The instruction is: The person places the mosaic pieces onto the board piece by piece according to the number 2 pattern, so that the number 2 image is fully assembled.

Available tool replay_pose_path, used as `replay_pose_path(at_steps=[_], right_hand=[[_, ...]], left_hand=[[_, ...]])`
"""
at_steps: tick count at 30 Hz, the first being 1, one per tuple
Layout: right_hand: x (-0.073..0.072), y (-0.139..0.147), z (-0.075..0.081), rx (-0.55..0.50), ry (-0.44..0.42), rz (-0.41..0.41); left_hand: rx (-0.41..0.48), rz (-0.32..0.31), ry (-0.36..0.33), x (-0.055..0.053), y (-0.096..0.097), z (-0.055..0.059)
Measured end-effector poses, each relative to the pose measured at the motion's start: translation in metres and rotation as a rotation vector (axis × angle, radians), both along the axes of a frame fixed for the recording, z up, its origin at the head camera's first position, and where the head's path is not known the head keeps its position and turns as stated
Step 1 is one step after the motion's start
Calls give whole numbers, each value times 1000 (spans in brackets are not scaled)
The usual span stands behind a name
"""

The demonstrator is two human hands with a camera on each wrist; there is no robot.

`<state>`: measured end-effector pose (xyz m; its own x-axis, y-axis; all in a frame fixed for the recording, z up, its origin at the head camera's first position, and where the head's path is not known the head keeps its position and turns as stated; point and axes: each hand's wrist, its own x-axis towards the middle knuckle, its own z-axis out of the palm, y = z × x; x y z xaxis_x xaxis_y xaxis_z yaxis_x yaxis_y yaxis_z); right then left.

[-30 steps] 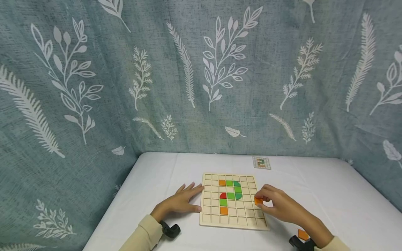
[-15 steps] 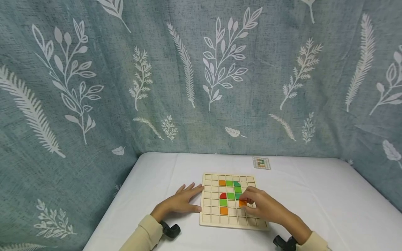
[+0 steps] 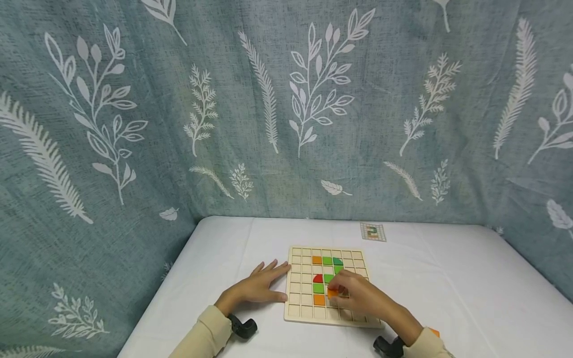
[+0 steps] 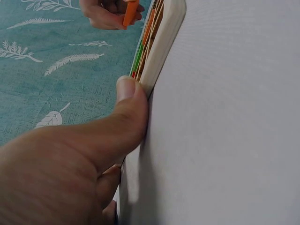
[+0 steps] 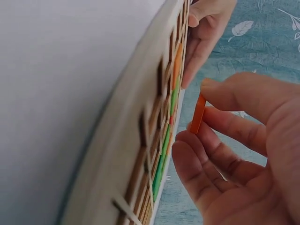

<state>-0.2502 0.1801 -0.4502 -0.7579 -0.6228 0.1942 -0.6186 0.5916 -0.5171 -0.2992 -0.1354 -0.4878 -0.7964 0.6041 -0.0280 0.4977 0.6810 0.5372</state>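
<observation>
A square wooden grid board point(image 3: 297, 312) lies on the table, with orange, green and red tiles set in some of its cells. My right hand point(image 3: 364, 297) pinches an orange square tile point(image 5: 198, 114) between thumb and fingers. In the right wrist view a gap shows between that tile and the board. Along the board's left edge rests my left hand point(image 3: 257, 289), fingers spread and straight. The left thumb point(image 4: 126, 89) touches the board's side. Part of the green tiles point(image 3: 328, 278) is hidden behind the right hand in the head view.
A small pattern card point(image 3: 373, 232) lies behind the board on the white table point(image 3: 241, 248). Another orange tile point(image 3: 434, 331) is partly hidden by the right sleeve. A leaf-patterned curtain point(image 3: 286, 124) hangs behind the table.
My right hand has moved left from the board's right edge to above its middle, carrying the orange tile. The left hand stays in place.
</observation>
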Motion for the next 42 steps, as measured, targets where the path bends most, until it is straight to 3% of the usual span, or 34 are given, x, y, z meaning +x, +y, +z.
replay_pose_path(at_steps=[12,19,27,42], right_hand=[[1,-6,-7,37,2,-54],[1,-7,-10,41,-1,-34],[1,-6,-12,69,62,-12],[-2,-6,-10,80,-22,-16]], left_hand=[[-2,23,-18,-1,0,-1],[6,8,-21,1,-1,0],[0,-1,-14,0,0,1],[-24,3,-17,-1,-1,2]])
